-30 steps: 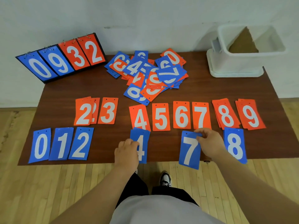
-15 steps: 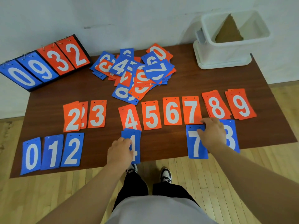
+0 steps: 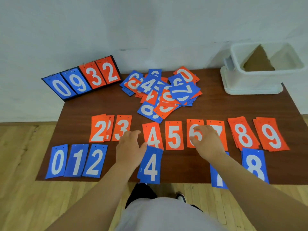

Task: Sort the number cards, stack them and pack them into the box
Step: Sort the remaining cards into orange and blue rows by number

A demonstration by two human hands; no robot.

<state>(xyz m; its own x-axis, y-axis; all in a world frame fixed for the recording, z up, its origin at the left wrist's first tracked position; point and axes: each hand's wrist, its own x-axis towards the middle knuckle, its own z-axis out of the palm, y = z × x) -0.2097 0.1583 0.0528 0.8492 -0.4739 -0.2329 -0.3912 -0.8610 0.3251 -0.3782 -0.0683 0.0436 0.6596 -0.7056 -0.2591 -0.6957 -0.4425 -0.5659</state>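
Both of my hands are out over the counter [image 3: 175, 164], a flat dark brown wooden top with a fine grain. My left hand [image 3: 129, 150] is loose and open, palm down, fingers spread a little, between the orange 3 card [image 3: 122, 127] and the orange 4 card [image 3: 152, 135]; it holds nothing. My right hand [image 3: 205, 143] is also open and empty, and it lies over the orange 6 card [image 3: 194, 130] and the orange 7 card [image 3: 218, 129].

All cards are thin flat rectangles, matte, with big white digits and two small holes at the top edge. In the orange row I see small stacks: the orange 2 cards [image 3: 98, 128] at the left, then the orange 5 card [image 3: 174, 135], and at the right the orange 8 cards [image 3: 242, 133] and orange 9 cards [image 3: 270, 134]. Nearer to me lies the blue row: blue 0 card [image 3: 56, 161], blue 1 card [image 3: 76, 160], blue 2 card [image 3: 95, 160], blue 4 card [image 3: 150, 165], blue 7 card [image 3: 218, 179] partly under my right arm, and blue 8 card [image 3: 255, 164].

Farther away is the unsorted pile [image 3: 160, 92], orange and blue cards overlapping at many angles. At the far left the scoreboard [image 3: 83, 78] stands tilted, with metal rings on top. At the far right the white plastic box [image 3: 261, 70] has rounded corners and a brown cardboard piece [image 3: 257, 61] inside.
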